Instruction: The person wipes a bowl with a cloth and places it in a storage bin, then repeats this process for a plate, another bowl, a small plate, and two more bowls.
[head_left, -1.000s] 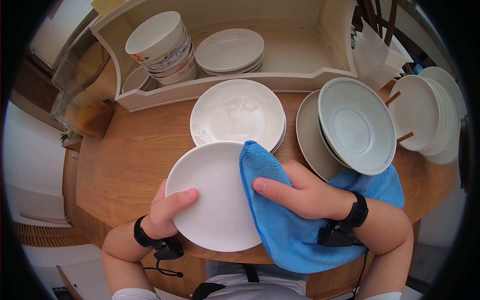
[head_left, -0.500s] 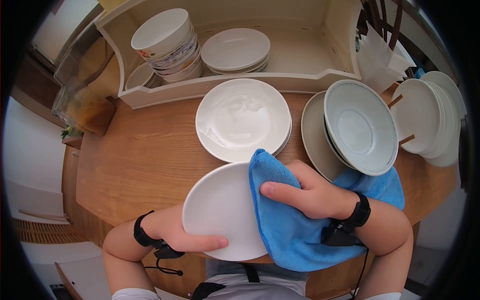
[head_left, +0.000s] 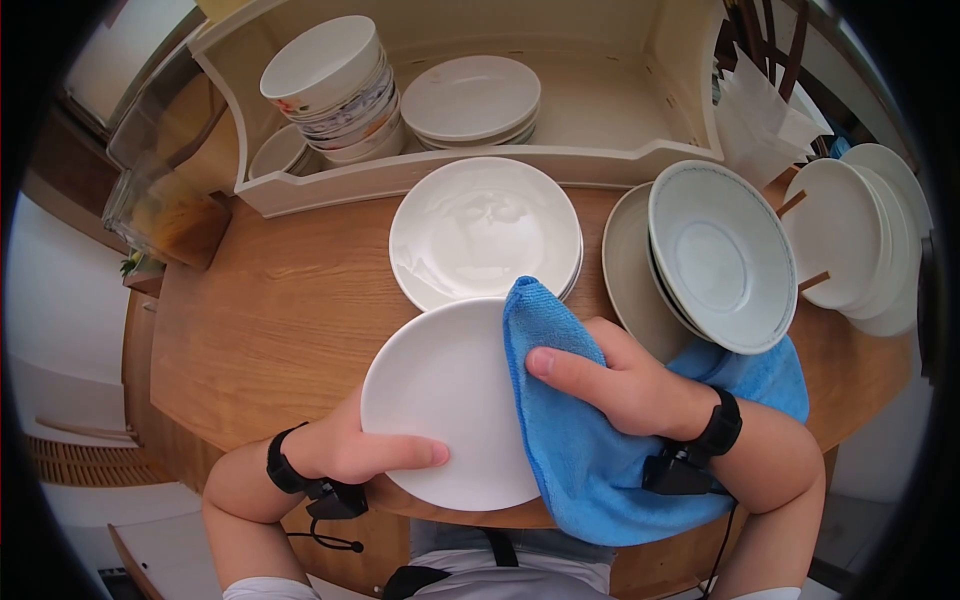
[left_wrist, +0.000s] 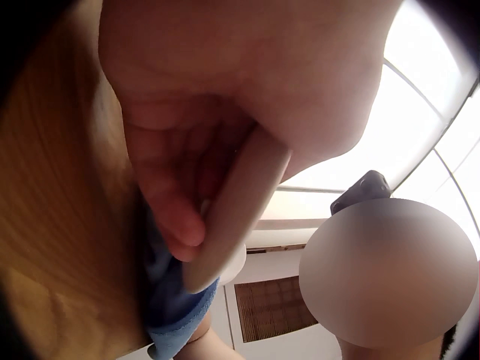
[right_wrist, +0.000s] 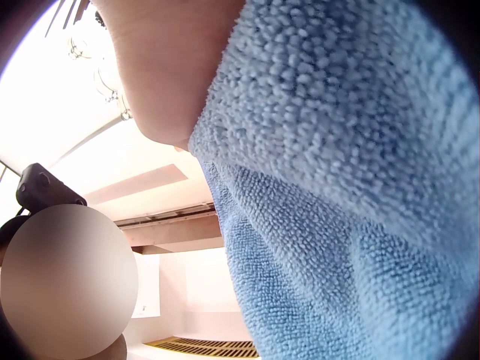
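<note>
A white plate (head_left: 445, 390) is held near the table's front edge. My left hand (head_left: 375, 447) grips its left side, thumb across the upper face and fingers curled beneath, as the left wrist view shows around the plate's edge (left_wrist: 240, 217). On the right side my right hand (head_left: 620, 385) pinches the plate's rim through a blue towel (head_left: 570, 440), thumb on top. The towel's folds hang below that hand and fill much of the right wrist view, hiding its fingers. Just beyond the held plate is a stack of white plates (head_left: 485, 235).
Bowls (head_left: 722, 255) lean on a plate (head_left: 628, 275) at right, by more of the blue cloth. Upright plates (head_left: 835, 235) stand in a rack at far right. A cream shelf (head_left: 600, 165) at the back holds stacked bowls (head_left: 325, 75) and plates (head_left: 470, 98).
My left hand has shifted down and round the plate's rim, its thumb now pointing right. The plate has moved slightly right, dipping and then rising. The right hand keeps its towel grip.
</note>
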